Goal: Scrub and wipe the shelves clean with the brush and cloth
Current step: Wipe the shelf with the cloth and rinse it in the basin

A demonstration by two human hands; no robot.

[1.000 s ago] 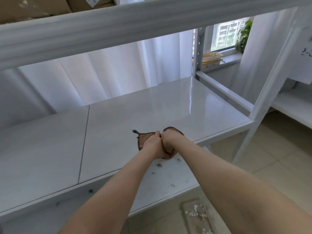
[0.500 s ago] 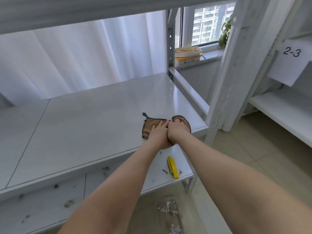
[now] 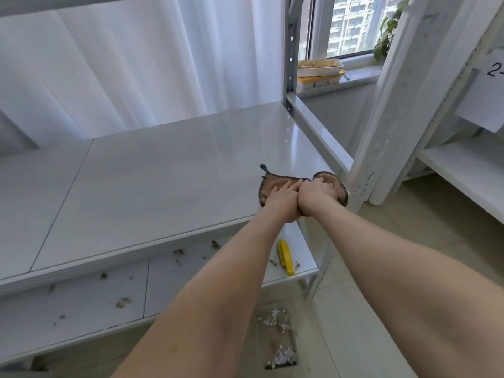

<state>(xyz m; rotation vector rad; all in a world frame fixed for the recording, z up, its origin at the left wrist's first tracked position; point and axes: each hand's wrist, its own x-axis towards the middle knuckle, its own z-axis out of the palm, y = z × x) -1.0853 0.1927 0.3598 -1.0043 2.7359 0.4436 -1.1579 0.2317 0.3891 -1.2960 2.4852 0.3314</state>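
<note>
A brown cloth (image 3: 273,183) with a dark edge lies at the front right corner of the white middle shelf (image 3: 163,186). My left hand (image 3: 283,199) presses flat on the cloth's left part. My right hand (image 3: 317,196) is beside it, touching it, with fingers bent over the bunched right part of the cloth. A yellow brush (image 3: 285,257) lies on the lower shelf (image 3: 191,276) below my wrists, and neither hand touches it.
Bits of dirt dot the lower shelf. A pile of scraps (image 3: 278,336) lies on the tiled floor below. A white upright post (image 3: 381,118) stands right of the cloth. Food containers (image 3: 319,73) sit on the windowsill. Another shelf unit with a paper label (image 3: 488,96) stands at the right.
Both hands slid the cloth to the right along the middle shelf, up to its front right corner. My left fingers went from curled to flat. The yellow brush came into sight.
</note>
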